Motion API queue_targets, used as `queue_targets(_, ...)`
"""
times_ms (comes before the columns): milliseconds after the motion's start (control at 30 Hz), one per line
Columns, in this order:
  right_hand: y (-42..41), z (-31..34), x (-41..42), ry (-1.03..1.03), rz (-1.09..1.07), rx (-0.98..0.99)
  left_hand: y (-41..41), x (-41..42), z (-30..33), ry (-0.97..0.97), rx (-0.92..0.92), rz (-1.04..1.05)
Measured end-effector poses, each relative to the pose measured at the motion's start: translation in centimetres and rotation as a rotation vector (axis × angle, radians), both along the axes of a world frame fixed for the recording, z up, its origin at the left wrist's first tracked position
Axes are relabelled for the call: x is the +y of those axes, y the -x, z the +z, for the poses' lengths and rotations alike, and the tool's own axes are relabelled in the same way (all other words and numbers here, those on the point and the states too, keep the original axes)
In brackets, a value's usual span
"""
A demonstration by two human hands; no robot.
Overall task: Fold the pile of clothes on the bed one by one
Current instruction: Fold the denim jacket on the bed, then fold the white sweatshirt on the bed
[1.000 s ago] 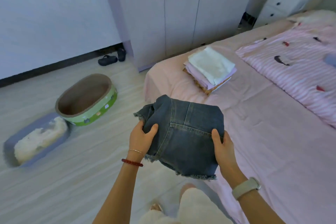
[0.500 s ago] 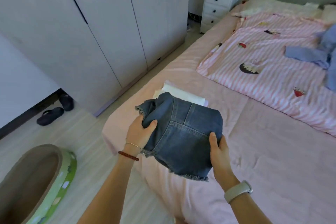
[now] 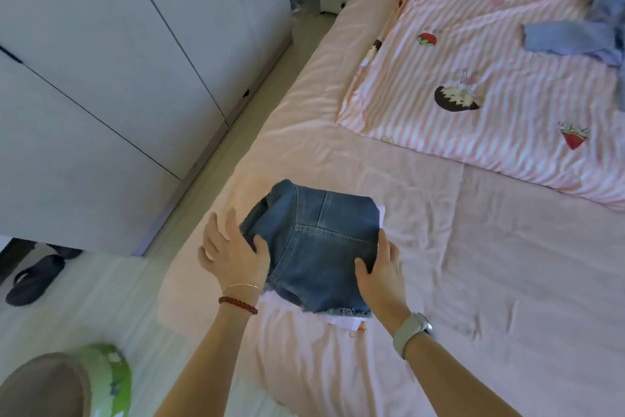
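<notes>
Denim shorts (image 3: 318, 247), folded square with a frayed hem, sit on pale folded clothes (image 3: 341, 321) on the pink bed (image 3: 473, 281). Left hand (image 3: 233, 254) rests spread beside them; right hand (image 3: 380, 276) seems to press flat.

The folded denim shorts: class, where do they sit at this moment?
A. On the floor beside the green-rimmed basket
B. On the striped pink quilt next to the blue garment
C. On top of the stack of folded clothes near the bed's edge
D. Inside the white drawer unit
C: the denim shorts lie over pale folded clothes whose edges peek out beneath them, between the left hand and right hand.
</notes>
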State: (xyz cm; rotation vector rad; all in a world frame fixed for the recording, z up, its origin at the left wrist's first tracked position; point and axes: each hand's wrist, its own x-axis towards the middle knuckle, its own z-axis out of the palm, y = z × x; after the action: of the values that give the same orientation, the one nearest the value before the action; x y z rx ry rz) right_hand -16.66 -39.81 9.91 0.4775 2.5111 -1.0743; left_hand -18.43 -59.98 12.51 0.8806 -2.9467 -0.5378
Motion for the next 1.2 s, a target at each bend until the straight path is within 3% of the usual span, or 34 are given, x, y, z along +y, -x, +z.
queue_targets(67,-0.1,0.5,-1.2,-0.199,0.059,0.256,0.5,1.2,-0.2,0.115,0.132,-0.280)
queue_targets(167,1.2,0.2,-3.0,-0.382,0.232,0.454,2.8,2.1,-1.6,0.161,0.049,-0.590)
queue_targets(367,0.2,-3.4,-3.6,-0.479,0.534,0.167,2.1,0.8,-6.1,0.183,-0.216,-0.746)
queue_targets(500,-0.5,-3.2,-3.4,-0.454,0.593,0.060,1.5,0.3,-6.1,0.156,-0.304,-0.769)
queue_targets(600,0.6,-1.5,-3.4,-0.420,0.531,0.050,2.4,0.5,-4.9,0.144,-0.381,-0.774)
queue_targets(733,0.8,2.7,-2.3,-0.288,0.376,0.142,3.2,1.3,-1.3,0.152,-0.339,-0.818)
queue_targets(900,-2.7,8.4,1.5,-0.230,0.067,0.247,3.1,4.5,4.9,0.047,-0.166,-0.851)
queue_targets(1033,-7.8,12.0,6.6,-0.313,-0.152,0.318,2.0,9.1,8.2,-0.033,0.076,-1.067)
queue_targets(1200,-17.4,14.1,13.4,-0.345,-0.404,0.276,-3.1,17.2,10.9,-0.065,0.130,-1.321)
